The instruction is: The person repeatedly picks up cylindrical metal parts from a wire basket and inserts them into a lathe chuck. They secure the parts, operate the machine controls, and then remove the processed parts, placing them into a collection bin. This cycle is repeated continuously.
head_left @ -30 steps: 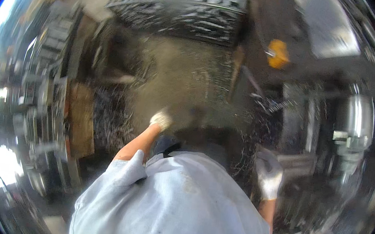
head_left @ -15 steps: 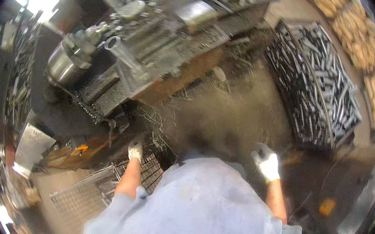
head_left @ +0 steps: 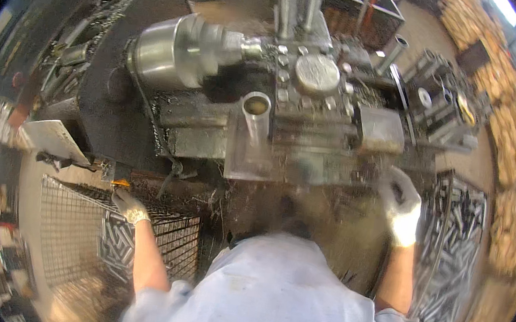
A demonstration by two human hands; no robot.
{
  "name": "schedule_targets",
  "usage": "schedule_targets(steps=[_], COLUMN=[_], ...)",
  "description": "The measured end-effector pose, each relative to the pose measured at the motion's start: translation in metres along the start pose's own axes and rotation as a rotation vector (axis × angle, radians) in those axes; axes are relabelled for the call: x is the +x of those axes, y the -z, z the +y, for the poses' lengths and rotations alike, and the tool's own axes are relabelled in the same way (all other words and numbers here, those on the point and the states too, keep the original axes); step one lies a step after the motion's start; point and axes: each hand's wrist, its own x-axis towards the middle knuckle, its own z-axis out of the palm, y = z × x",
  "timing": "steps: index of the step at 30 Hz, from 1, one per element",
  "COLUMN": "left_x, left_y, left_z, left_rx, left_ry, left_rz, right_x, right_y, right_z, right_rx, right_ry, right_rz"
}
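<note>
Head view. Left hand (head_left: 130,207), gloved: fingers bunched at an orange piece (head_left: 120,183) by the machine's lower corner, above the wire-mesh basket (head_left: 176,247). Contact or mere overlap, cannot tell; nor how far the fingers are open.

Right hand (head_left: 402,207), gloved: fingers seem loosely curled, dark hollow at the palm side. Blurred; opening and any hold cannot be made out. Nearest: front edge of the lathe (head_left: 320,72), heap of metal pieces (head_left: 449,268) just to the right.

Single tube (head_left: 254,125) tilted on the lathe's front, base smeared. Shirt front (head_left: 280,292) hides the floor below; sleeves cover both upper arms.

Left forearm angled up and outward; right nearly vertical, hand higher in view.
</note>
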Motion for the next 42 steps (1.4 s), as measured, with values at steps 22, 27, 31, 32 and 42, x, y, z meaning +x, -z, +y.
schedule_targets(steps=[22,27,31,32,42], left_x=[-0.082,-0.29,-0.332,-0.324,-0.235], left_y=[0.039,0.033,0.062,0.068,0.024], left_z=[0.021,-0.078,-0.118,-0.122,-0.121], left_rx=[0.069,0.174,0.34,0.479,0.644], left_ry=[0.228,0.519,0.603,0.479,0.379], left_rz=[0.048,-0.314,-0.521,-0.513,-0.686], right_x=[0.254,0.247,0.25,0.251,0.261], right_y=[-0.152,-0.153,-0.153,-0.155,-0.153], right_z=[-0.053,-0.053,-0.055,-0.054,-0.041], right_rx=[0.2,0.127,0.14,0.129,0.136], right_ry=[0.345,0.41,0.357,0.358,0.468], right_rz=[-0.272,-0.188,-0.206,-0.211,-0.229])
